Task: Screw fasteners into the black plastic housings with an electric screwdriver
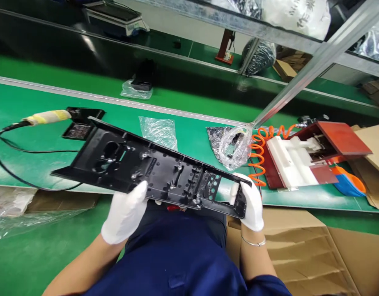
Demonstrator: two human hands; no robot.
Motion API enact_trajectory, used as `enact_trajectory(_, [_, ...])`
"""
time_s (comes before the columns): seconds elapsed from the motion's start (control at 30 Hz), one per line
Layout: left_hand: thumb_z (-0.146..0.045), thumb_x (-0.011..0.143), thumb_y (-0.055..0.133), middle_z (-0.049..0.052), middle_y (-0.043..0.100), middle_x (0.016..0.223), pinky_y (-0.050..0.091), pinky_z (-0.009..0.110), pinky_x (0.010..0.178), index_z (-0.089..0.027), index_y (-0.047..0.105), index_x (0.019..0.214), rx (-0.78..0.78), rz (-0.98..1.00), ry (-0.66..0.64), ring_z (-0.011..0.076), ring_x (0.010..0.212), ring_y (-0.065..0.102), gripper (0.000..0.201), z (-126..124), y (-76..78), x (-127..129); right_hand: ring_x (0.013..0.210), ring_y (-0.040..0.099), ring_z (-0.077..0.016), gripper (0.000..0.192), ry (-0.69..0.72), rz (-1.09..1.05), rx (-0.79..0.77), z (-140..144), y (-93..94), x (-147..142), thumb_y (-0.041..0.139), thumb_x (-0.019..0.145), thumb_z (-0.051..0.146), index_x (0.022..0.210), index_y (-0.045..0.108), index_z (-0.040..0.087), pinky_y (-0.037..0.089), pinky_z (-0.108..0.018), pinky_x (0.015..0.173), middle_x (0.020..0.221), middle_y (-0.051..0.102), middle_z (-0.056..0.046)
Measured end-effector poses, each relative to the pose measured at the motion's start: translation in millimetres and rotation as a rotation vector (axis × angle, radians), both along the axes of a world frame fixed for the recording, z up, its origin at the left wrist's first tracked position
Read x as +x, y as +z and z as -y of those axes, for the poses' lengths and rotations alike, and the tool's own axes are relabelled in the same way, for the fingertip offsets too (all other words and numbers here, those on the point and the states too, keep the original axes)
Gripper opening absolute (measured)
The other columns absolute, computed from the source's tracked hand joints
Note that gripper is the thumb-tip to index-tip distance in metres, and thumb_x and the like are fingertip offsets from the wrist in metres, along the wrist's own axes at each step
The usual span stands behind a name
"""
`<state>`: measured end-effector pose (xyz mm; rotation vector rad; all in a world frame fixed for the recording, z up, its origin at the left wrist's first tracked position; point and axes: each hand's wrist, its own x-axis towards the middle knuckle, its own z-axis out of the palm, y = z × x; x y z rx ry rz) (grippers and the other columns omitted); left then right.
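A long black plastic panel [158,172] is held up over the bench's front edge, its ribbed inner side with screw posts facing me. It tilts down toward the right. My left hand [126,213], in a white glove, grips its lower edge left of the middle, with most fingers hidden behind it. At the narrow right end, my gloved right hand [251,201] is closed around the frame, with fingers showing through the rectangular opening. Behind the panel's wide left end lie a tape-wrapped handle [50,117] on a cable and a small black tray [81,127].
On the green bench [195,139] lie a clear plastic bag [158,130] and a bagged coil [235,146]. An orange coiled hose [257,156] runs beside a red-and-white fixture [295,160]. A metal post [303,74] rises behind. Open cardboard boxes [303,246] stand below right.
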<state>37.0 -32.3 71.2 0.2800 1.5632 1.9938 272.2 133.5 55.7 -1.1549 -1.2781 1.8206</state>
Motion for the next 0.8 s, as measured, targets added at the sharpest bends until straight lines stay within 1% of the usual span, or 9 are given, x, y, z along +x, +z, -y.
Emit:
enact_trajectory(0.13, [-0.046, 0.073, 0.087, -0.005, 0.071, 0.136, 0.061, 0.035, 0.106, -0.043, 0.073, 0.127, 0.051, 0.021, 0.056, 0.0253, 0.135, 0.062, 0.056, -2, 9.8, 3, 0.044, 0.052, -0.0081, 0.046, 0.031, -0.01, 0.057, 5, 11.3, 0, 0.062, 0.09, 0.055, 0.118, 0.057, 0.019, 0.038, -0.02, 0.04, 0.066, 0.06, 0.001])
enact_trajectory(0.23, [-0.042, 0.077, 0.084, -0.006, 0.071, 0.136, 0.058, 0.035, 0.111, -0.042, 0.073, 0.127, 0.091, 0.027, 0.043, 0.0245, 0.139, 0.058, 0.051, -1, 11.3, 5, 0.043, 0.052, -0.0081, 0.045, 0.046, -0.021, 0.026, 4, 14.5, -1, 0.062, 0.09, 0.054, 0.119, 0.057, 0.019, 0.037, -0.02, 0.039, 0.066, 0.06, 0.001])
enact_trajectory(0.37, [-0.046, 0.078, 0.085, -0.008, 0.068, 0.14, 0.051, 0.031, 0.118, -0.039, 0.077, 0.12, 0.058, 0.022, 0.067, 0.0231, 0.144, 0.053, 0.043, 4, 13.1, 8, 0.041, 0.05, -0.0077, 0.043, 0.047, -0.014, -0.001, 3, 14.5, -1, 0.061, 0.091, 0.054, 0.116, 0.058, 0.019, 0.036, -0.02, 0.038, 0.064, 0.058, 0.002])
enact_trajectory(0.43, [-0.05, 0.074, 0.088, -0.008, 0.067, 0.142, 0.048, 0.033, 0.121, -0.039, 0.077, 0.12, 0.032, 0.021, 0.074, 0.0247, 0.148, 0.049, 0.049, 4, 15.5, 10, 0.041, 0.05, -0.0076, 0.042, 0.046, -0.007, 0.0, 3, 13.6, -1, 0.06, 0.091, 0.053, 0.115, 0.058, 0.019, 0.036, -0.02, 0.038, 0.063, 0.058, 0.003])
enact_trajectory(0.5, [-0.054, 0.072, 0.088, -0.009, 0.066, 0.142, 0.042, 0.04, 0.125, -0.04, 0.075, 0.124, 0.014, 0.021, 0.074, 0.0267, 0.149, 0.047, 0.055, 3, 18.3, 12, 0.042, 0.05, -0.0073, 0.042, 0.043, 0.003, -0.007, 3, 12.4, -1, 0.06, 0.091, 0.053, 0.116, 0.057, 0.019, 0.036, -0.02, 0.039, 0.063, 0.058, 0.003])
enact_trajectory(0.6, [-0.056, 0.075, 0.084, -0.011, 0.066, 0.143, 0.027, 0.046, 0.132, -0.042, 0.071, 0.13, -0.007, 0.004, 0.065, 0.0268, 0.151, 0.043, 0.058, 1, 20.8, 12, 0.042, 0.049, -0.007, 0.041, 0.048, 0.013, -0.005, 3, 10.8, -1, 0.057, 0.093, 0.052, 0.117, 0.057, 0.02, 0.035, -0.02, 0.039, 0.063, 0.058, 0.003])
enact_trajectory(0.67, [-0.057, 0.075, 0.085, -0.012, 0.065, 0.143, 0.018, 0.043, 0.134, -0.042, 0.069, 0.132, -0.014, -0.015, 0.061, 0.0253, 0.153, 0.041, 0.061, 0, 20.9, 12, 0.042, 0.049, -0.0071, 0.039, 0.048, 0.017, 0.003, 3, 10.3, -2, 0.056, 0.094, 0.051, 0.117, 0.058, 0.02, 0.035, -0.02, 0.04, 0.063, 0.058, 0.003])
enact_trajectory(0.7, [-0.058, 0.074, 0.086, -0.012, 0.066, 0.143, 0.016, 0.041, 0.134, -0.042, 0.069, 0.132, -0.014, -0.025, 0.059, 0.0247, 0.153, 0.041, 0.063, 0, 20.7, 12, 0.042, 0.048, -0.0071, 0.039, 0.045, 0.021, 0.004, 3, 10.2, -2, 0.056, 0.093, 0.051, 0.116, 0.058, 0.02, 0.035, -0.021, 0.04, 0.063, 0.058, 0.003])
enact_trajectory(0.8, [-0.056, 0.075, 0.085, -0.009, 0.067, 0.142, 0.022, 0.04, 0.134, -0.041, 0.065, 0.138, -0.019, -0.037, 0.04, 0.0243, 0.154, 0.038, 0.068, 1, 20.4, 12, 0.042, 0.048, -0.007, 0.039, 0.033, 0.043, -0.005, 4, 9.9, -3, 0.057, 0.092, 0.053, 0.112, 0.059, 0.02, 0.036, -0.021, 0.04, 0.063, 0.058, 0.003])
